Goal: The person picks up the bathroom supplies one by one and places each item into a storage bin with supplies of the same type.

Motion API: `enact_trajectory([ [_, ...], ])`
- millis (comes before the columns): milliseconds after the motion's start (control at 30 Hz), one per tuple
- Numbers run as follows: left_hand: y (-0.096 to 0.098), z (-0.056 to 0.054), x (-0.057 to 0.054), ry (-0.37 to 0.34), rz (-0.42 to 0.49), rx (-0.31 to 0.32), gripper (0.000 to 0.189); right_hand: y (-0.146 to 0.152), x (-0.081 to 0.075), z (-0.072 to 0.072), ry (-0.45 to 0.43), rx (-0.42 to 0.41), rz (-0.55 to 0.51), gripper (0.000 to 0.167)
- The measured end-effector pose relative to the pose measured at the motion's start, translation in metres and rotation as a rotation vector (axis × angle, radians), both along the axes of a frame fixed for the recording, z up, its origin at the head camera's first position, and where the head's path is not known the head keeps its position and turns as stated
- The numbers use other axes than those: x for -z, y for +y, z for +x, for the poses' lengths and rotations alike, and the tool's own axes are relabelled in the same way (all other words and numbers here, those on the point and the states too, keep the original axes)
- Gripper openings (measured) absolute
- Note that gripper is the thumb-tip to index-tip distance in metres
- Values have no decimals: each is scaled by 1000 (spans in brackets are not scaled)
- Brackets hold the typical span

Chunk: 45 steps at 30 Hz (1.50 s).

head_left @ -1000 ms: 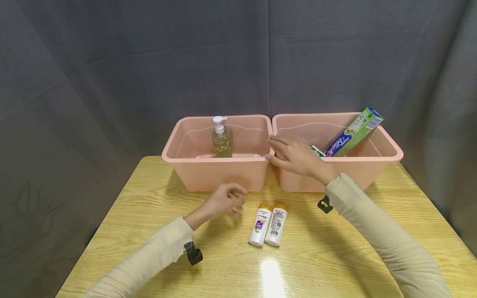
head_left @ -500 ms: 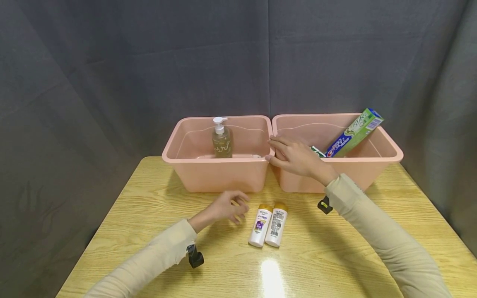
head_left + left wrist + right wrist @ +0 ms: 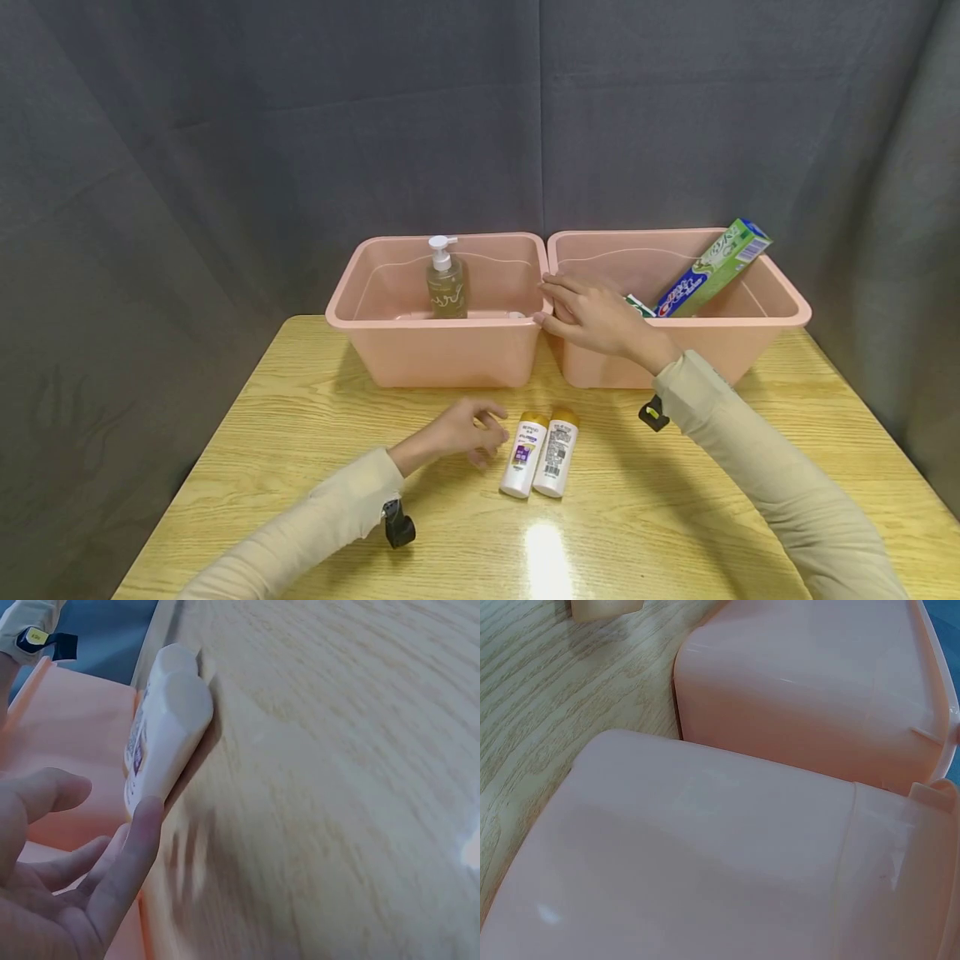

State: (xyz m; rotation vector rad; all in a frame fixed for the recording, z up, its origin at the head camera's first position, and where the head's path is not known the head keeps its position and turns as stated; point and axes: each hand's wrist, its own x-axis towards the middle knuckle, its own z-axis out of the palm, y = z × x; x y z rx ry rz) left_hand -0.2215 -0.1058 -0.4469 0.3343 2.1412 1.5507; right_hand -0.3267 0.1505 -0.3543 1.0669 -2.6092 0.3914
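Two small white bottles with gold caps, a left bottle (image 3: 523, 457) and a right bottle (image 3: 557, 458), lie side by side on the wooden table. The left one shows a purple label, the other a printed back. My left hand (image 3: 461, 429) hovers just left of them, fingers loosely bent and holding nothing. In the left wrist view its fingertip overlaps the near bottle's cap end. My right hand (image 3: 596, 317) rests where two pink bins meet, fingers lying over the right rim of the left bin (image 3: 438, 323) and thumb at its front corner.
A pump bottle (image 3: 447, 287) stands inside the left bin. The right bin (image 3: 735, 321) holds a green and blue toothpaste box (image 3: 712, 268), tilted against its right side, and a partly hidden green-and-white item (image 3: 640, 306). Dark curtains (image 3: 300, 125) hang behind the table (image 3: 637, 533).
My left hand has moved a little down and to the right, closer to the two bottles. The right hand, the bins and the bottles have stayed in place.
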Motion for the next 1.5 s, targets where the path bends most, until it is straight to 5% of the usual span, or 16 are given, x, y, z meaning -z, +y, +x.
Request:
enact_trajectory([
  [533, 18, 3, 8, -43, -40, -26, 53, 0, 2, -1, 16, -11, -15, 64],
  [1500, 46, 0, 3, 9, -319, -122, 59, 1, 2, -2, 26, -17, -12, 64],
])
